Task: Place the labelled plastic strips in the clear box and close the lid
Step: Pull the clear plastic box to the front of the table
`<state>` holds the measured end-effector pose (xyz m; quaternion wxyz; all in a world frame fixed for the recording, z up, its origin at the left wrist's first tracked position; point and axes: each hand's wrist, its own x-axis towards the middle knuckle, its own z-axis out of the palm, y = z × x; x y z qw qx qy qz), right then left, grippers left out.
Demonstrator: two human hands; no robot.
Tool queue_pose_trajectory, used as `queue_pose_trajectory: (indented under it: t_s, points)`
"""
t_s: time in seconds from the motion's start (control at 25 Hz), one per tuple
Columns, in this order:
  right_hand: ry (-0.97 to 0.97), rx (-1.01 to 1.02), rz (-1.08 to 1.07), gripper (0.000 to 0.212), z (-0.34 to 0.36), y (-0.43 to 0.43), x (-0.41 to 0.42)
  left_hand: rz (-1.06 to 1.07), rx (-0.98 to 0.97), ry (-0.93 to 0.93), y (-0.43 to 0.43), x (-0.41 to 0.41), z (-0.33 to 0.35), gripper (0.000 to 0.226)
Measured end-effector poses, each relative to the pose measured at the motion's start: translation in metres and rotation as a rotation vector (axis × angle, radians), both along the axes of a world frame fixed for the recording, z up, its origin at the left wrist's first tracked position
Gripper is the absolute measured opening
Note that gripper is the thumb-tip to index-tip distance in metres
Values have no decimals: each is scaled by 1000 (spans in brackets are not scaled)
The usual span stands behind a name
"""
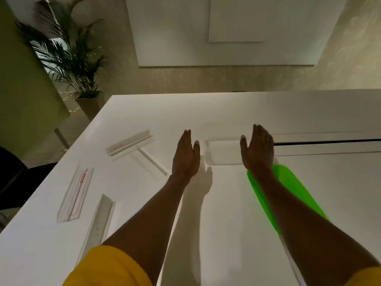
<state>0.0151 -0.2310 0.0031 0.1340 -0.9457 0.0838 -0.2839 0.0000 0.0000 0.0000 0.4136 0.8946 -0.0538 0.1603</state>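
The clear box sits on the white table at centre, nearly see-through. My left hand hovers flat just left of it, fingers straight and holding nothing. My right hand is flat over the box's right end, also holding nothing. A green lid lies under my right forearm. Clear plastic strips lie to the left: one with a red label far left of the hands, a thin one crossing below it, another red-labelled one near the left edge, and a plain one near my left sleeve.
The table's left edge runs diagonally past the strips. A dark slot crosses the table's right side behind the box. A potted palm stands on the floor beyond the far left corner. Yellow sleeves show at the bottom.
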Motion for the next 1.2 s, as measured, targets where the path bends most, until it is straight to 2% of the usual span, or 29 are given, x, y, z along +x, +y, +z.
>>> queue_pose_trajectory:
  t_s: [0.16, 0.32, 0.56, 0.84, 1.12, 1.2]
  points:
    - [97, 371, -108, 61, 2, -34, 27, 11, -308, 266, -29, 28, 2, 61]
    - [168, 534, -49, 47, -9, -36, 40, 8, -354, 348, -35, 44, -9, 57]
    - [198, 552, -4, 49, -13, -16, 41, 46, -277, 256, -16, 40, -14, 51]
    - [203, 574, 51, 52, -17, 16, 22, 27, -160, 290, 31, 17, -4, 49]
    - [220, 630, 86, 53, -18, 31, -11, 30, -42, 303, 48, -15, 5, 28]
    - [227, 582, 91, 54, -18, 32, -20, 27, -12, 288, 50, -23, 7, 24]
